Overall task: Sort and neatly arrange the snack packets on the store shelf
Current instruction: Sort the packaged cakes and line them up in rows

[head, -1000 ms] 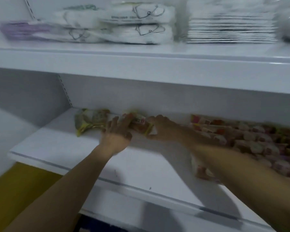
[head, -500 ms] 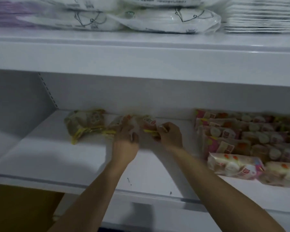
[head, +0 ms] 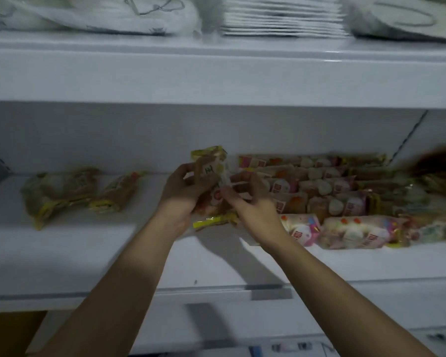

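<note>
Both hands grasp one yellow-edged packet (head: 211, 186) raised above the shelf (head: 113, 253): the left hand (head: 183, 191) curls round its left side, the right hand (head: 252, 204) pinches its right edge. It is probably best kept flat and laid in line with its two look-alikes (head: 59, 191) further left, apart from the pink-and-white packets (head: 345, 202) stacked on the right. The wrapper looks thin, crinkly and glossy, with soft contents inside; a light hold should avoid crushing it. The shelf is smooth, white and hard.
</note>
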Demonstrator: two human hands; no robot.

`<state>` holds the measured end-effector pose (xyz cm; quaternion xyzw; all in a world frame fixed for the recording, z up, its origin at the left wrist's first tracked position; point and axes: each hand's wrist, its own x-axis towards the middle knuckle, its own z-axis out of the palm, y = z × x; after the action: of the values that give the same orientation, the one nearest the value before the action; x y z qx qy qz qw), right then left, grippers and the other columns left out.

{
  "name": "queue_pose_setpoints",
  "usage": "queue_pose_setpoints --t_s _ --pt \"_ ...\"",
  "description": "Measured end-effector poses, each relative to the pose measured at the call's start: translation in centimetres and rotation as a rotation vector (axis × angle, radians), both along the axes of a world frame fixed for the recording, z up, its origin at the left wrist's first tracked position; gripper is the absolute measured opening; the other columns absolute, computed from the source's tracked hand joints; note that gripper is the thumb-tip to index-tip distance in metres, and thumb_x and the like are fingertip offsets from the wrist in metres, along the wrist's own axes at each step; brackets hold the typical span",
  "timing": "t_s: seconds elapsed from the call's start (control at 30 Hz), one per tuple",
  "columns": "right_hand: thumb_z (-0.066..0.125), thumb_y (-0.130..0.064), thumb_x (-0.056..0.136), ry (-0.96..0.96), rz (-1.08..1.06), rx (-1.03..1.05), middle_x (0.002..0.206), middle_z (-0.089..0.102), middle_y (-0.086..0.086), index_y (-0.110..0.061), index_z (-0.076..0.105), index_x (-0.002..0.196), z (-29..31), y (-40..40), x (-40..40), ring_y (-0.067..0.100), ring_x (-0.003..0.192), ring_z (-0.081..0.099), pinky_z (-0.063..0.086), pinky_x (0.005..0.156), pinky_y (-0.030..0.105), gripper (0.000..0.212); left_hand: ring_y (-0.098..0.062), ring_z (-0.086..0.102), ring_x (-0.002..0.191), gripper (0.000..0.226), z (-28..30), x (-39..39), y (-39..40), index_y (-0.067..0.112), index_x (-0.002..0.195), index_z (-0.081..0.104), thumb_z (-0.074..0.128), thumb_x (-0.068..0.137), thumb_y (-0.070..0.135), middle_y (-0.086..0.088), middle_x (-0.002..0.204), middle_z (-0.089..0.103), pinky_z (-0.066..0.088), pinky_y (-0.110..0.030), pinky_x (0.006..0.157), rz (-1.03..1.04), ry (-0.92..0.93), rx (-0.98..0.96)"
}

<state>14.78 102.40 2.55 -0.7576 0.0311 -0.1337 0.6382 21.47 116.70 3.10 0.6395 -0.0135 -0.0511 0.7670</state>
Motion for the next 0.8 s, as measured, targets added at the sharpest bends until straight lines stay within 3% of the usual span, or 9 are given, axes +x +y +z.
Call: queue_pose_setpoints --t_s 0.1,0.23,0.37,0.4,0.5,0.57,0.63,0.73,0.8 --pt "0.073 -0.041 0.091 0.012 0.005 0.061 0.116 0.07 -0.007 -0.028 0.056 0.13 1.5 -3.8 -1.0 0.004 0.1 0.069 0.058 0.084 0.026 0.045 -0.013 0.075 0.084 0.023 2.0 -2.9 -3.4 0.02 0.108 0.071 0.078 0.087 0.012 0.0 0.095 0.077 0.061 -0.028 0.068 -0.009 -0.202 0.206" --pt "0.073 -0.028 0.093 -0.035 -0.038 0.085 0.121 0.066 -0.01 -0.028 0.056 0.134 3.2 -10.2 -3.5 0.003 0.107 0.065 0.057 0.09 0.025 0.045 0.0 0.072 0.087 0.019 4.0 -6.7 -8.5 0.028 0.103 0.075 0.066 0.097 0.013 0.015 0.092 0.077 0.057 -0.017 0.076 -0.212 -0.387 0.433" --pt "0.076 -0.012 0.089 -0.123 -0.122 0.166 0.111 0.072 -0.004 -0.025 0.065 0.116 3.9 -16.9 -6.1 0.009 0.099 0.071 0.058 0.085 0.029 0.033 -0.011 0.074 0.084 0.016 4.1 -9.1 -13.9 0.026 0.095 0.076 0.062 0.101 0.024 0.007 0.087 0.079 0.056 -0.024 0.07 -0.198 -0.268 0.25" --pt "0.077 -0.011 0.089 -0.131 -0.152 0.22 0.11 0.072 -0.001 -0.024 0.065 0.116 3.7 -18.6 -6.6 0.012 0.1 0.071 0.059 0.086 0.033 0.032 -0.018 0.074 0.091 0.013 3.9 -9.7 -15.2 0.021 0.1 0.076 0.064 0.099 0.027 0.002 0.093 0.079 0.058 -0.029 0.074 -0.196 -0.202 0.153" --pt "0.076 -0.011 0.089 -0.132 -0.192 0.507 0.119 0.072 0.01 -0.018 0.064 0.125 3.3 -22.9 -7.9 0.029 0.107 0.072 0.059 0.092 0.049 0.039 -0.027 0.07 0.115 0.04 2.9 -12.1 -18.7 0.012 0.123 0.068 0.071 0.091 0.036 -0.008 0.121 0.074 0.053 -0.047 0.099 -0.248 -0.051 -0.095" --pt "0.074 -0.008 0.091 -0.136 -0.23 0.687 0.117 0.073 0.016 -0.011 0.062 0.13 3.1 -24.8 -9.0 0.036 0.105 0.073 0.061 0.084 0.048 0.041 -0.027 0.07 0.115 0.05 2.0 -13.8 -21.2 0.011 0.125 0.064 0.076 0.084 0.037 -0.01 0.123 0.073 0.051 -0.053 0.101 -0.241 0.02 -0.166" --pt "0.071 -0.01 0.094 -0.114 -0.268 0.8 0.109 0.075 0.018 -0.003 0.06 0.129 2.9 -26.3 -10.1 0.036 0.096 0.075 0.061 0.074 0.042 0.038 -0.026 0.073 0.107 0.053 1.5 -15.6 -23.9 0.01 0.124 0.061 0.077 0.077 0.029 -0.011 0.12 0.074 0.057 -0.05 0.093 -0.264 0.095 -0.226" --pt "0.068 -0.009 0.096 -0.115 -0.323 0.799 0.102 0.075 0.019 0.001 0.059 0.126 2.4 -28.1 -11.1 0.035 0.089 0.075 0.061 0.075 0.046 0.032 -0.027 0.072 0.097 0.049 0.9 -17.3 -27.6 0.014 0.116 0.061 0.083 0.072 0.015 -0.009 0.109 0.077 0.061 -0.037 0.073 -0.323 0.097 -0.206" --pt "0.071 -0.016 0.095 -0.11 -0.359 0.631 0.101 0.077 0.013 -0.004 0.063 0.124 2.2 -29.2 -11.7 0.031 0.09 0.076 0.062 0.079 0.047 0.032 -0.029 0.069 0.095 0.054 0.7 -17.5 -29.0 0.012 0.116 0.06 0.09 0.071 0.011 -0.011 0.107 0.076 0.06 -0.043 0.079 -0.268 0.021 -0.101"
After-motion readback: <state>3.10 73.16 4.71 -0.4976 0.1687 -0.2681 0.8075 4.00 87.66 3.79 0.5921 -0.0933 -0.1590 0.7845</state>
